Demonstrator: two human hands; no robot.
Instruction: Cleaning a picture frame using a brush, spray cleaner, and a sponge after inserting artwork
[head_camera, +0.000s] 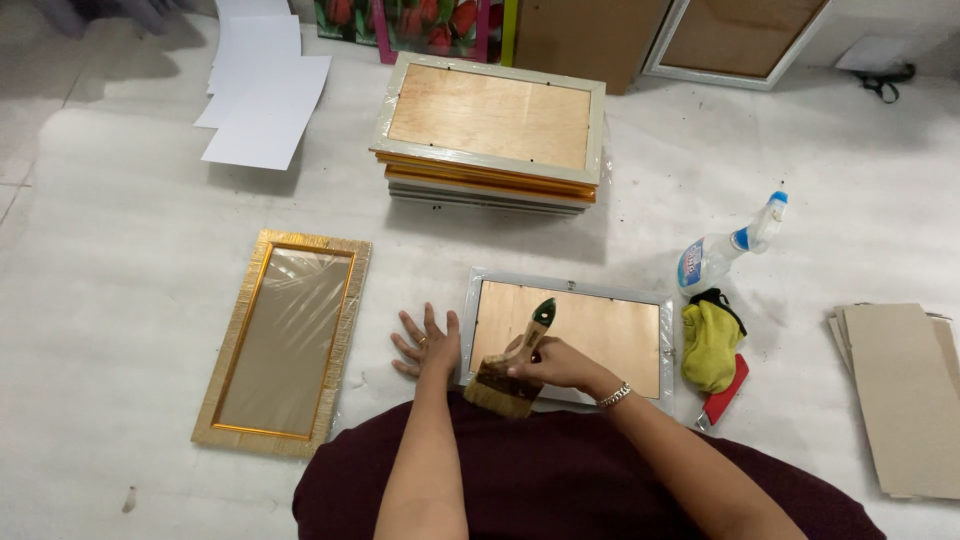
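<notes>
On the white sheet before me, my right hand (548, 362) is gripping one paintbrush (512, 372) over the silver frame (568, 330), hiding its near edge, while my left hand (428, 342) is lying spread flat beside it. One gold frame (285, 342) is lying left; a stack of frames (490, 135) is sitting beyond.

Only labelled thing I can spot is the clear spray bottle (722, 250) lying up and to the right of my right hand (556, 363); it's got a roundish blue-and-white label (692, 268) on its side, blue nozzle tip.
</notes>
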